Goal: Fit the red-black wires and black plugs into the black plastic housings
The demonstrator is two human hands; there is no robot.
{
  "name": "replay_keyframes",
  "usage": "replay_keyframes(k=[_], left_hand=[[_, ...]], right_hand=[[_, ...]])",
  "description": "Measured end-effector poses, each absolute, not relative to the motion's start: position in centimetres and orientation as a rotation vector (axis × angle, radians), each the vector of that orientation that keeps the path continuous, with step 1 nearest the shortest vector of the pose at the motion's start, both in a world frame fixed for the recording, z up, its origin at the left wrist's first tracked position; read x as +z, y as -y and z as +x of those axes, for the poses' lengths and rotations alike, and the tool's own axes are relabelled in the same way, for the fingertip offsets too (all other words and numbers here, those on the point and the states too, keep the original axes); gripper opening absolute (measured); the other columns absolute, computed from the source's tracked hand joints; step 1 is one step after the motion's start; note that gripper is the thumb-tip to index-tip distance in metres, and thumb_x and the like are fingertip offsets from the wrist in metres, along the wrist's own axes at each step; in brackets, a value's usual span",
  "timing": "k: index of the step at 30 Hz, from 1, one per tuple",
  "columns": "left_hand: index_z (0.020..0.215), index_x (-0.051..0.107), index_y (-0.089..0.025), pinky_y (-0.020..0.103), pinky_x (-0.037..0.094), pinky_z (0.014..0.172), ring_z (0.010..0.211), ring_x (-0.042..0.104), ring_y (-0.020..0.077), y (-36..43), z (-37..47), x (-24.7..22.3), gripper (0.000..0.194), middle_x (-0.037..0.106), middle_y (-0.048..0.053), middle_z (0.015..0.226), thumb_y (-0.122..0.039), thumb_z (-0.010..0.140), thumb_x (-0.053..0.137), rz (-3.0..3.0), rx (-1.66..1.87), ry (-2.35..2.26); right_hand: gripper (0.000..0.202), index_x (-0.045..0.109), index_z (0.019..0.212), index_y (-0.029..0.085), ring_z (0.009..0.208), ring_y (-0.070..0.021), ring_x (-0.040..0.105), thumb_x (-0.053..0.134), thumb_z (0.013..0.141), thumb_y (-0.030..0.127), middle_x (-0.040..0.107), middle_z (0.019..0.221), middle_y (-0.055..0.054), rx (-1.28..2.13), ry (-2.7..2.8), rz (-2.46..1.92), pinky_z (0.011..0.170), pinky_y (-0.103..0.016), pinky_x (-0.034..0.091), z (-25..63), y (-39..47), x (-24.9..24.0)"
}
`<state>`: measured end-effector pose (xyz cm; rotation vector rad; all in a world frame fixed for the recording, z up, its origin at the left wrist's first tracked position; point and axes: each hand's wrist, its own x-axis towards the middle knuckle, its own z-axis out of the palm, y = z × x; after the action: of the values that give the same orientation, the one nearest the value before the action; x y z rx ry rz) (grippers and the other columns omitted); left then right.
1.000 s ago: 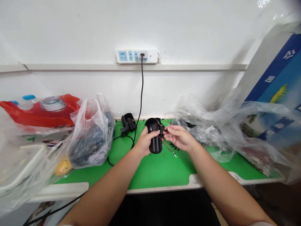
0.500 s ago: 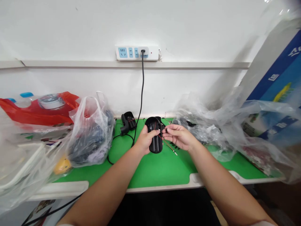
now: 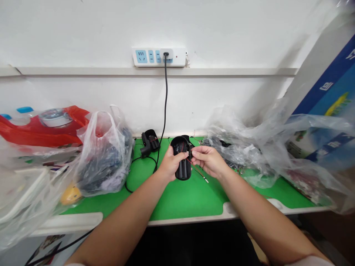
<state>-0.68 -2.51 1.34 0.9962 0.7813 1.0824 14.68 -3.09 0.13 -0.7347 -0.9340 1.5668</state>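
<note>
A black plastic housing [image 3: 183,170] with a rounded end is held over the green mat by my left hand [image 3: 171,162], its thumb lying across the inside. My right hand [image 3: 205,159] pinches at the housing's right edge; what lies between its fingertips is too small to make out. Thin red and black wires with a white connector [image 3: 205,180] hang out below the right hand. Behind and to the left, a second black part [image 3: 150,142] with a short tube rests on the mat.
A black cable [image 3: 166,96] runs from the wall power strip [image 3: 174,57] down to the green mat [image 3: 188,203]. Filled plastic bags [image 3: 102,159] and a red bag [image 3: 74,127] stand left. Clear plastic bags [image 3: 235,136] and a large blue-white box [image 3: 321,99] are right.
My right hand has moved slightly left, closer against the housing's edge. My left hand keeps its hold. The camera view has shifted a little.
</note>
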Motion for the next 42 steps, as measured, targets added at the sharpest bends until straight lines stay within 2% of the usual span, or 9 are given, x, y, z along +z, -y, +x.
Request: replay_keyframes(k=[6, 11, 14, 18, 21, 26, 30, 38, 42], left_hand=[[0.110, 0.041, -0.025, 0.032, 0.053, 0.047, 0.052, 0.059, 0.0143, 2.5, -0.7, 1.3, 0.054, 0.058, -0.001, 0.078, -0.024, 0.064, 0.070, 1.001, 1.089, -0.787], [0.104, 0.041, -0.025, 0.033, 0.052, 0.046, 0.050, 0.058, 0.0145, 2.5, -0.7, 1.2, 0.049, 0.057, -0.002, 0.075, -0.024, 0.065, 0.069, 0.999, 1.089, -0.777], [0.097, 0.040, -0.025, 0.033, 0.052, 0.044, 0.049, 0.057, 0.0149, 2.5, -0.9, 1.5, 0.042, 0.056, -0.004, 0.068, -0.024, 0.065, 0.067, 0.942, 1.062, -0.776], [0.095, 0.042, -0.025, 0.031, 0.052, 0.045, 0.054, 0.059, 0.0148, 2.2, -1.3, 1.8, 0.036, 0.057, -0.003, 0.066, -0.024, 0.067, 0.064, 0.852, 0.986, -0.759], [0.094, 0.045, -0.023, 0.028, 0.052, 0.043, 0.053, 0.058, 0.0137, 2.0, -1.5, 1.8, 0.032, 0.059, -0.001, 0.066, -0.022, 0.067, 0.063, 0.803, 0.917, -0.764], [0.091, 0.050, -0.017, 0.022, 0.048, 0.041, 0.049, 0.057, 0.0119, 1.4, -1.9, 1.7, 0.024, 0.059, 0.002, 0.064, -0.020, 0.069, 0.059, 0.711, 0.837, -0.736], [0.084, 0.052, -0.014, 0.020, 0.046, 0.039, 0.047, 0.056, 0.0116, 1.1, -2.2, 1.8, 0.017, 0.058, 0.003, 0.059, -0.019, 0.069, 0.058, 0.655, 0.797, -0.737], [0.082, 0.053, -0.011, 0.021, 0.046, 0.037, 0.044, 0.054, 0.0116, 1.1, -2.7, 2.0, 0.014, 0.058, 0.004, 0.059, -0.019, 0.070, 0.054, 0.654, 0.760, -0.752], [0.088, 0.051, -0.014, 0.023, 0.047, 0.037, 0.047, 0.056, 0.0131, 1.3, -2.9, 2.1, 0.020, 0.058, 0.003, 0.061, -0.017, 0.068, 0.055, 0.718, 0.777, -0.736]], right_hand=[[0.023, 0.066, 0.076, 0.013, 0.053, -0.0082, 0.060, 0.079, 0.061, 0.023, 0.062, 0.061, 0.000, 1.535, 0.956, -0.749, 0.053, -0.018, 0.053, 14.5, 3.2, 0.3], [0.021, 0.063, 0.078, 0.015, 0.054, -0.0090, 0.058, 0.075, 0.066, 0.028, 0.061, 0.063, 0.001, 1.462, 1.091, -0.776, 0.055, -0.022, 0.051, 14.9, 3.3, 0.4], [0.015, 0.062, 0.079, 0.016, 0.066, -0.0129, 0.061, 0.068, 0.074, 0.029, 0.063, 0.074, -0.003, 1.072, 1.402, -0.865, 0.065, -0.029, 0.052, 15.0, 3.5, 0.6], [0.005, 0.063, 0.080, 0.017, 0.087, -0.0164, 0.060, 0.059, 0.080, 0.020, 0.064, 0.091, -0.007, 0.380, 1.793, -0.793, 0.086, -0.037, 0.047, 15.0, 3.8, 0.9], [0.009, 0.063, 0.087, 0.018, 0.089, -0.0169, 0.061, 0.056, 0.082, 0.016, 0.065, 0.095, -0.008, 0.188, 1.893, -0.707, 0.086, -0.037, 0.049, 15.0, 4.0, 0.9], [0.021, 0.063, 0.100, 0.020, 0.100, -0.0193, 0.059, 0.051, 0.084, 0.015, 0.064, 0.105, -0.010, 0.116, 2.045, -0.654, 0.089, -0.039, 0.049, 15.4, 3.6, 0.5], [0.023, 0.064, 0.101, 0.020, 0.107, -0.0202, 0.057, 0.049, 0.085, 0.014, 0.062, 0.111, -0.011, 0.088, 2.113, -0.639, 0.093, -0.043, 0.048, 15.7, 3.1, 0.0], [0.025, 0.065, 0.102, 0.016, 0.102, -0.0202, 0.060, 0.054, 0.081, 0.009, 0.065, 0.105, -0.014, 0.030, 2.028, -0.601, 0.091, -0.038, 0.050, 14.6, 3.4, -0.3], [0.024, 0.066, 0.101, 0.019, 0.099, -0.0195, 0.061, 0.054, 0.081, 0.010, 0.066, 0.103, -0.010, 0.104, 2.010, -0.615, 0.089, -0.039, 0.051, 14.4, 3.6, -0.2]])
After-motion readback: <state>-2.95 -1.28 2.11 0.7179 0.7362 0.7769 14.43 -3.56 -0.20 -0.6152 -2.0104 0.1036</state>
